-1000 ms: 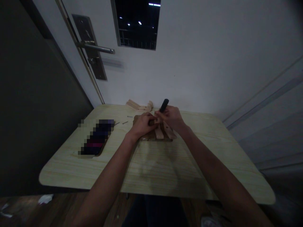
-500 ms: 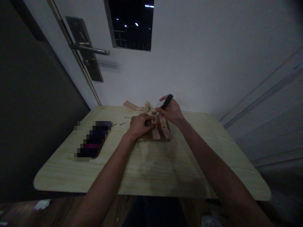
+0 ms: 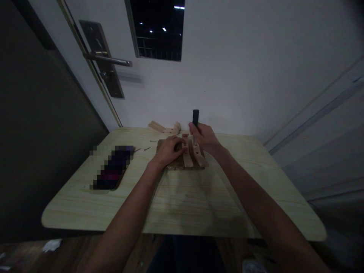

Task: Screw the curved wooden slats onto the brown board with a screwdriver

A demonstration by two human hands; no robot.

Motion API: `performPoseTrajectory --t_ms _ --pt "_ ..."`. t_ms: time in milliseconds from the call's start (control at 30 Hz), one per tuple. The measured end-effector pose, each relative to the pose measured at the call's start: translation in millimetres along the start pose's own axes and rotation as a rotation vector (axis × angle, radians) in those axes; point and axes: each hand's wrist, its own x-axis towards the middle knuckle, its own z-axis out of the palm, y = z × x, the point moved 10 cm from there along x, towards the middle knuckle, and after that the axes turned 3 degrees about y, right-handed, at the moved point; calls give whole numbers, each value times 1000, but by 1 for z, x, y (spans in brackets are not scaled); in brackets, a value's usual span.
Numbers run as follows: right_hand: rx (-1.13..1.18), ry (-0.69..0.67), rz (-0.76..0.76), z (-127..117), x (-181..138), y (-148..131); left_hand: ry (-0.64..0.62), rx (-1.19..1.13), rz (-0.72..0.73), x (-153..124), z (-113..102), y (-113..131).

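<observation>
My right hand (image 3: 206, 136) is closed around a black-handled screwdriver (image 3: 195, 116), held upright. Its metal shaft points down at the right-hand wooden piece (image 3: 199, 158), near a hole in it. My left hand (image 3: 168, 151) rests on a brown board (image 3: 176, 163), its fingers curled with thumb and fingertips against the left-hand wooden piece (image 3: 187, 161). Both pale wooden pieces lie side by side across the board and have holes. Whether the screwdriver tip sits on a screw is too small to tell.
More pale wooden pieces (image 3: 163, 128) lie at the table's back edge by the white door. Several screws (image 3: 147, 149) are scattered left of the board. A phone-like dark object (image 3: 113, 168), partly pixelated, lies on the wood-grain table (image 3: 85, 212). A door handle (image 3: 113, 60) juts out above.
The screwdriver has swung from leaning right to upright, its tip now over the right-hand wooden piece. My right hand has changed its grip from a pinch to a wrap. My left hand stays put.
</observation>
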Motion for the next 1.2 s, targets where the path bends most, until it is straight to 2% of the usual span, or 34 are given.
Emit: performPoseTrajectory --t_ms 167,333,700,967,1200 --pt "47 -123 48 16 4 2 0 6 -8 0 -1 1" --pt "29 -116 38 18 3 3 -3 -10 -12 1 -1 1" --pt "23 -196 68 27 0 6 -2 -16 -12 1 2 -3" --pt "-79 -173 40 16 7 2 0 14 -36 1 1 -2" --pt "14 -153 49 10 7 5 -1 23 -31 0 0 0"
